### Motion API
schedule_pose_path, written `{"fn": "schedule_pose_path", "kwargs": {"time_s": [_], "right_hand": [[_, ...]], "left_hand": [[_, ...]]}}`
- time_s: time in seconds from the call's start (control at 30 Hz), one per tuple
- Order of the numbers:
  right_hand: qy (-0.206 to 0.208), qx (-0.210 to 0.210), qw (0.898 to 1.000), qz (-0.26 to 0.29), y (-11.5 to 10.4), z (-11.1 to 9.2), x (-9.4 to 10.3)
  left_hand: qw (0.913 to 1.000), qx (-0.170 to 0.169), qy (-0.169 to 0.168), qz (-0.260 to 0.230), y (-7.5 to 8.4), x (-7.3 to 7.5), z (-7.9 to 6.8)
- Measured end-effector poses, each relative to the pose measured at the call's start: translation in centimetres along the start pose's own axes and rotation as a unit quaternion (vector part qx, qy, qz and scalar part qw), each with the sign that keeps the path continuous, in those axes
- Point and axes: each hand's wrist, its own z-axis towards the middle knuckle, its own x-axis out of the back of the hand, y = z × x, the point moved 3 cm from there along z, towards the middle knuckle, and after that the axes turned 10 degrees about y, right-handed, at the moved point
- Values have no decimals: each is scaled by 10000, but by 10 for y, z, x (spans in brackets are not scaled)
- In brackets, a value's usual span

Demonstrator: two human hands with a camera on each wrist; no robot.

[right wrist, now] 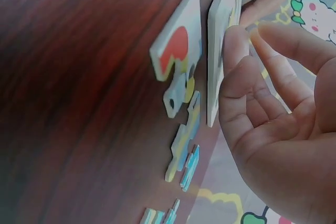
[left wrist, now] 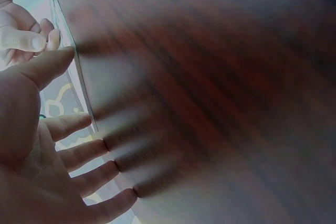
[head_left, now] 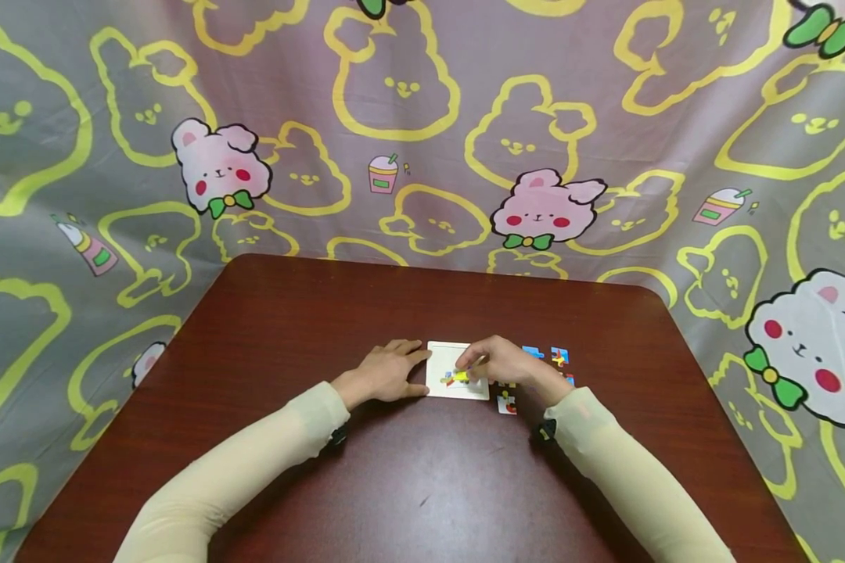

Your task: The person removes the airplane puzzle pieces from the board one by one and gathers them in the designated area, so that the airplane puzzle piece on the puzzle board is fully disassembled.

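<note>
A square white puzzle board (head_left: pixel 440 360) with a raised rim lies flat on the table. My left hand (head_left: pixel 383 374) is beside its left edge, fingers spread, with the thumb and index tips (left wrist: pixel 79 120) at the rim. Over the board, my right hand (head_left: pixel 503 361) pinches a colourful jigsaw piece (head_left: pixel 459 378) with yellow, red and blue on it. In the right wrist view the thumb and curled fingers of that hand (right wrist: pixel 283 114) meet beside the board's edge (right wrist: pixel 212 72), and the piece is hidden there.
Several loose jigsaw pieces lie right of the board, among them a white-and-red one (head_left: pixel 507 404) and blue ones (head_left: pixel 532 352), some partly under the right forearm. The dark brown table (head_left: pixel 310 313) meets a patterned curtain (head_left: pixel 422 156) behind.
</note>
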Motion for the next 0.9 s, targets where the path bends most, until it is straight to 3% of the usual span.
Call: {"fn": "schedule_pose_path", "kwargs": {"time_s": [0.9], "right_hand": [[-328,113,9992,194,4,-1,-7]], "left_hand": [[10000,20,28,68,2,1,1]]}}
